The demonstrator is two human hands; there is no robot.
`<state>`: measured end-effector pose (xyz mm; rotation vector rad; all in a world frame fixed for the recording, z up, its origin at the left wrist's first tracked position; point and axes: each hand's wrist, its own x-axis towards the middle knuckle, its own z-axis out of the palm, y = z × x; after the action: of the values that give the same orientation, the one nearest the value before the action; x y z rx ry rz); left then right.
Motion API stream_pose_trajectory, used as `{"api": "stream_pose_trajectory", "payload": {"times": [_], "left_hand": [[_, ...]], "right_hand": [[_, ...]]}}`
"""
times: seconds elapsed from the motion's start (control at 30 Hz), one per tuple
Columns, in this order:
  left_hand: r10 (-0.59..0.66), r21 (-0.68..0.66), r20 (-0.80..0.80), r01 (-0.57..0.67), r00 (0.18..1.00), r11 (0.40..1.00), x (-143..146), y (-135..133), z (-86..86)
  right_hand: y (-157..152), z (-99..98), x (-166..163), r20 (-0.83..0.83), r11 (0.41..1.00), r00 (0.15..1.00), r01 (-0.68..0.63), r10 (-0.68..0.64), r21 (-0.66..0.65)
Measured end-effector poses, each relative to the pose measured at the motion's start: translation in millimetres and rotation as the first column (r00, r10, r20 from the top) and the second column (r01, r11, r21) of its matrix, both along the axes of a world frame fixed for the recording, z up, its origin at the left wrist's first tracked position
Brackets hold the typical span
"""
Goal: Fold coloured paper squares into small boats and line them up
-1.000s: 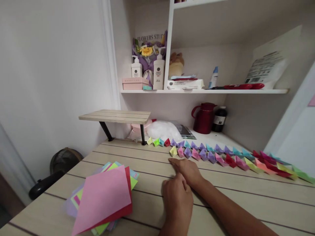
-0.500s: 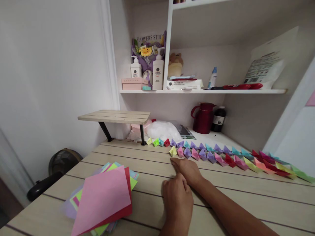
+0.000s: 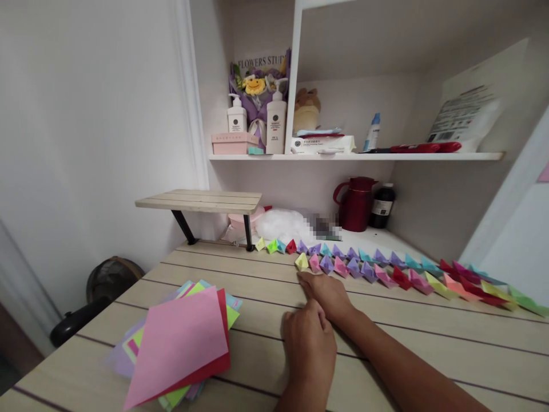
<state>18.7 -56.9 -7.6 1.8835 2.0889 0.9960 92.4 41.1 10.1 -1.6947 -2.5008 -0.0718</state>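
Observation:
My right hand (image 3: 328, 294) lies flat on the wooden table (image 3: 429, 337), fingers stretched out, fingertips just short of a yellow paper boat (image 3: 302, 262). That boat heads the front row of folded paper boats (image 3: 377, 276) in many colours; a second row (image 3: 334, 250) runs behind it. My left hand (image 3: 309, 343) rests on the table right behind the right hand, fingers curled under, nothing visible in it. A stack of coloured paper squares (image 3: 180, 337), pink sheet on top, lies to the left of both hands.
A small wooden riser (image 3: 201, 200) stands at the back left of the table. A red jug (image 3: 355, 203), a dark bottle (image 3: 381, 206) and a white bag (image 3: 281, 224) sit by the wall. A shelf (image 3: 386, 156) above carries bottles and boxes. A fan (image 3: 109, 277) is on the floor at left.
Both hands stay almost where they were; the view has shifted slightly.

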Motion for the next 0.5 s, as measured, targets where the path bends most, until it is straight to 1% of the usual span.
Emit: {"api": "stream_pose_trajectory", "payload": {"times": [0.2, 0.5], "left_hand": [[0.004, -0.021, 0.007, -0.004, 1.000, 1.000, 0.0, 0.6, 0.9], [-0.008, -0.006, 0.008, 0.008, 1.000, 1.000, 0.0, 0.4, -1.0]], "right_hand": [[-0.6, 0.4, -0.1, 0.000, 1.000, 1.000, 0.011, -0.011, 0.003], [-1.0, 1.1, 0.0, 0.004, 1.000, 1.000, 0.006, -0.006, 0.003]]}}
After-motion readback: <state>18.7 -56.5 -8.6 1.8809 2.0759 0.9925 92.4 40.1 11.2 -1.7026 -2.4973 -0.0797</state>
